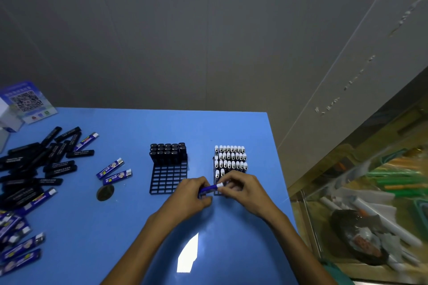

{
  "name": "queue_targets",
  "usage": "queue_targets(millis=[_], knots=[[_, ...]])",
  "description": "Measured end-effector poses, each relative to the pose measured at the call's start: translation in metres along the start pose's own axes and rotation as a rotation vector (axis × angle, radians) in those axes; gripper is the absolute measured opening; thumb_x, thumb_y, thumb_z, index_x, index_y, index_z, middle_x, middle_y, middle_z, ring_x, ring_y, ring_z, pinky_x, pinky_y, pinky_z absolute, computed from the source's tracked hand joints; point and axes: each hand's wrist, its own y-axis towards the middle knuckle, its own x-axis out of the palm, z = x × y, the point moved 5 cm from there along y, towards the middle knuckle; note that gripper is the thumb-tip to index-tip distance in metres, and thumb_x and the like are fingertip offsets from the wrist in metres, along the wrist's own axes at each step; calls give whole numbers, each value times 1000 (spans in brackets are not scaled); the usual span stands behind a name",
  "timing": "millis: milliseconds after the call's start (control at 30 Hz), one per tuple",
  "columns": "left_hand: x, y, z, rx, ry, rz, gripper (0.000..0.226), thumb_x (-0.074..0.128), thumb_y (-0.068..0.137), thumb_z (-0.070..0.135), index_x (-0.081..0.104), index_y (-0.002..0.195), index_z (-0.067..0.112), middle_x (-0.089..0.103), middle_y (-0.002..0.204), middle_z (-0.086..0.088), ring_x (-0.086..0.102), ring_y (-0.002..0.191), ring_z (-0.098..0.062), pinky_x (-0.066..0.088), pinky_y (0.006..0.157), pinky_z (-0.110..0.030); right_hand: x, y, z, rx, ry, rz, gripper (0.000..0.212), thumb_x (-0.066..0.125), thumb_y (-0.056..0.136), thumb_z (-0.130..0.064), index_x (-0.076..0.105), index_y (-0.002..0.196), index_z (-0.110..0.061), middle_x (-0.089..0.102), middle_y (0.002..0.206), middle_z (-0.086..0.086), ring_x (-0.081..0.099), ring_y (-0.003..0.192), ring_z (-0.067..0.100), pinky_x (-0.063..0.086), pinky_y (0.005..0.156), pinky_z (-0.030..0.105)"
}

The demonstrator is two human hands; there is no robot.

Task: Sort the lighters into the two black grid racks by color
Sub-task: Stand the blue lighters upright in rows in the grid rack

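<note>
Both hands grip one blue lighter (209, 188) lying crosswise, your left hand (193, 194) pinching its body, right hand (240, 188) its white cap, the white-capped rack (214, 169) just beyond your right fingers.

loose lighters (34, 169) far L | L rack (168, 177) ctr | R rack (229, 166) beside, R

glossy blue table (143, 127), black plastic grid rack (168, 178)

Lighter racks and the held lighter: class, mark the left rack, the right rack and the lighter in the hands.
Left rack (168, 180), head view, empty front grid.
Right rack (214, 161), head view, left edge.
Blue lighter (209, 188), head view, blue body between the hands.
</note>
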Motion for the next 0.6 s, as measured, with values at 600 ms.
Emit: queue_targets(millis=[600], knots=[[-22,0,-3,17,472,120,45,52,92,43,48,130,21,50,127,6,43,117,-15,35,94,-27,-37,11,22,56,-374,180,12,75,82,-18,64,87,-14,45,53,-9,44,51,5,36,53,14]])
